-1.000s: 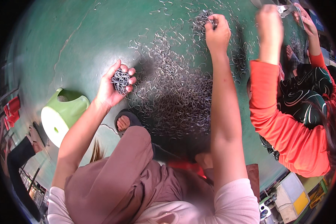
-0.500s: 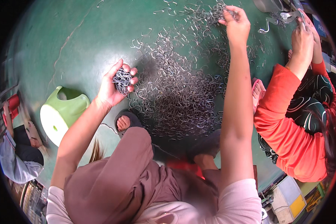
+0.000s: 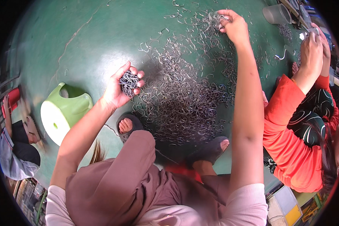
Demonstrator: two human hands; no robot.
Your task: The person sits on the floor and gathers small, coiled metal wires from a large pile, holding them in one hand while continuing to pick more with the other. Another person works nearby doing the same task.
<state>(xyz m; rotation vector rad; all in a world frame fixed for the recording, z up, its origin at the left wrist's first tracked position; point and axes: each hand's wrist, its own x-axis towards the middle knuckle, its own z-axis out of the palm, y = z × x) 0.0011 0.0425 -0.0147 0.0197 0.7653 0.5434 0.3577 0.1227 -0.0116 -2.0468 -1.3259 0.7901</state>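
My left hand (image 3: 118, 88) is cupped palm up, its fingers curled around a handful of bent metal hooks (image 3: 129, 83). It hovers at the left edge of a wide pile of loose S-shaped metal hooks (image 3: 186, 101) spread over the green floor. My right arm stretches out to the far end of the pile. There my right hand (image 3: 235, 28) has its thumb and fingers curled around a cluster of hooks (image 3: 211, 23). How many hooks it grips cannot be made out.
A green plastic stool (image 3: 66, 111) lies tipped left of my left forearm. My sandalled feet flank the pile's near edge. A co-worker in an orange sleeve (image 3: 290, 150) sits close on the right, near a grey bucket (image 3: 277, 14). Another person (image 3: 17, 154) is at far left.
My right hand has come slightly nearer and to the left over the hooks. The left hand keeps its handful. The co-worker's hands have shifted nearer, and the view has moved a little.
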